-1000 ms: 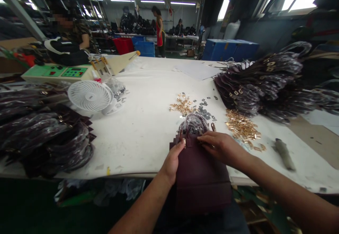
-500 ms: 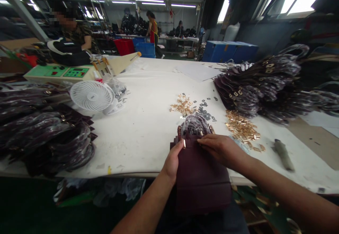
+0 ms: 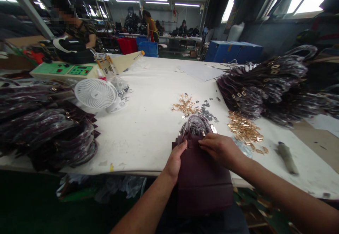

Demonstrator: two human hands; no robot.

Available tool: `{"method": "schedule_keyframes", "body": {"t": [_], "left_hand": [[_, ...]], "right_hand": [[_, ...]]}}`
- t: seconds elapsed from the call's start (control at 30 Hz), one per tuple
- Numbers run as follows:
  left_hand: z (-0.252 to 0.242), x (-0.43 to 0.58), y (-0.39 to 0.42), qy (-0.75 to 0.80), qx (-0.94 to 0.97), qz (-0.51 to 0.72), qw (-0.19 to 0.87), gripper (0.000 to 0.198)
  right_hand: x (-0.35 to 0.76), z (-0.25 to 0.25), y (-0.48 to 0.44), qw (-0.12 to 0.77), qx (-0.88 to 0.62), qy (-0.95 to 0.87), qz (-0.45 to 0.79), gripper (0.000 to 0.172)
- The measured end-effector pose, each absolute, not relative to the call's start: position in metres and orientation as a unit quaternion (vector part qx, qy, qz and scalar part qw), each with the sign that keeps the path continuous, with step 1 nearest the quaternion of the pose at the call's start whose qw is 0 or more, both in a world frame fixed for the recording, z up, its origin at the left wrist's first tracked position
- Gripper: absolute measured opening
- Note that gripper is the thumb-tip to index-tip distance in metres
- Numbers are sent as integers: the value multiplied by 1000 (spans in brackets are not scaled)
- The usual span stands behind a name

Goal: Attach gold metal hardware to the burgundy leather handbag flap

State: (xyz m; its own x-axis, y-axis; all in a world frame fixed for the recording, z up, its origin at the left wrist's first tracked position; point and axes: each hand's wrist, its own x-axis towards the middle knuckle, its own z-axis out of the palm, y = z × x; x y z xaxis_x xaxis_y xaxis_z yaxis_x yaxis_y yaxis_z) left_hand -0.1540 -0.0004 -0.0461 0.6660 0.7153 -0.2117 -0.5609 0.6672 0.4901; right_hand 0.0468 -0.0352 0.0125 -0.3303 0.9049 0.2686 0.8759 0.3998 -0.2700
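A dark maroon leather bag panel (image 3: 205, 177) hangs over the table's near edge, its upper end resting on the tabletop. Plastic-wrapped handles (image 3: 196, 124) loop up from its top, with gold hardware (image 3: 213, 129) at the right. My left hand (image 3: 175, 161) grips the panel's upper left edge, thumb on top beside a handle tab. On the upper right, my right hand (image 3: 218, 148) presses its closed fingertips against the panel near the other handle end. Whether a small part sits under those fingertips is hidden.
Gold fittings (image 3: 245, 126) lie in a heap at right, with smaller gold pieces (image 3: 185, 105) and grey plates (image 3: 208, 112) ahead. Stacked maroon bag parts flank both sides (image 3: 50, 131). A white fan (image 3: 95, 93), a green-panelled machine (image 3: 65, 70) and a grey-wrapped tool (image 3: 288, 158) stand about.
The view has shifted slightly left. The gold piece by my left thumb shows less, and the gold hardware at right shows more. Both hands keep their places on the panel.
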Motion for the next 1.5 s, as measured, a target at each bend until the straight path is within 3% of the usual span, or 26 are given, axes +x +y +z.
{"method": "schedule_keyframes", "body": {"t": [0.17,0.43,0.7,0.83,1.2,1.5], "left_hand": [[-43,-153,-2,207,211,382,876,44],[-37,-153,-3,225,226,387,865,42],[-41,-152,-1,230,226,381,867,40],[-46,-152,0,217,214,386,871,34],[-53,-154,0,197,200,373,884,41],[-47,-147,3,206,185,395,876,40]], "right_hand": [[34,14,-40,116,-573,-809,-67,21],[36,9,-41,119,-528,-828,-144,21],[36,-1,-36,151,-533,-817,-161,23],[32,3,-37,121,-544,-817,-149,20],[33,11,-41,68,-557,-823,-86,18],[18,-6,-47,246,-637,-729,-43,14]]}}
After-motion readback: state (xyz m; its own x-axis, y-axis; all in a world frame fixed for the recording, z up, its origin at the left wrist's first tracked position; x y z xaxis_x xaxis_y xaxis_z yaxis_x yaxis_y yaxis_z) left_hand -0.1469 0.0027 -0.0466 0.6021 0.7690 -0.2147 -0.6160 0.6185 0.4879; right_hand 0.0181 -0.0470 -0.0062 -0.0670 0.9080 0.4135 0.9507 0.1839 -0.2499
